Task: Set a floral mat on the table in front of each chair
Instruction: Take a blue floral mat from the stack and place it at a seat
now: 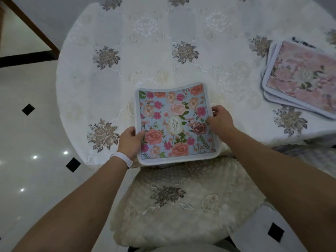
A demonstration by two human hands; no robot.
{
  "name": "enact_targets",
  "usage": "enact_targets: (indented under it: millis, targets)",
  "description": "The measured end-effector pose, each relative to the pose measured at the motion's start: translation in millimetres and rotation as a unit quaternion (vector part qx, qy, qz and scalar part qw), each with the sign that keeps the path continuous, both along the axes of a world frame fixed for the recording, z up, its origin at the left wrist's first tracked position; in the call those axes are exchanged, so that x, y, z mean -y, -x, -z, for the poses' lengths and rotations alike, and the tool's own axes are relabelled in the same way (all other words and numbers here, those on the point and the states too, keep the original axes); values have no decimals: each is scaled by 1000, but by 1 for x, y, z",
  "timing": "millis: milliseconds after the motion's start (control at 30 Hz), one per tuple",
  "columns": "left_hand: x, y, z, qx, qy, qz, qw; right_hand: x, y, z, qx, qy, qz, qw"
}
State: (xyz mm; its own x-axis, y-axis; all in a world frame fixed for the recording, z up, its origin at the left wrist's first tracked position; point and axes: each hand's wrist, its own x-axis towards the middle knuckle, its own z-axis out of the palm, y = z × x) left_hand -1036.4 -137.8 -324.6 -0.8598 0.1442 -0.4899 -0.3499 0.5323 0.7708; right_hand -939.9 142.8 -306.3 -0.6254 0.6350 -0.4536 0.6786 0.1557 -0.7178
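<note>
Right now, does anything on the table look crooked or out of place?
Only slightly: the blue floral mat, held by the left hand and right hand, overhangs the table's near edge and sits a bit tilted. The pink mats are stacked unevenly.

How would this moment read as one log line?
both hands: left hand, right hand | hold blue floral mat | table edge, above chair cushion | pink stack waiting

home dining rm — lace-clothed table (163,51), cushioned chair (181,206)
</note>
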Motion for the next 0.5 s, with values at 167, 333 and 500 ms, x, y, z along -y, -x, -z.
enact_targets:
  millis: [167,333,500]
  targets:
    - [2,5,8,1,32,8,999,-1,-7,14,23,-13,-2,1000]
    - [12,-3,8,-42,58,52,996,-1,-21,19,44,-84,-68,993]
    - [36,-15,15,-178,159,237,942,7,-50,22,56,-176,-197,963]
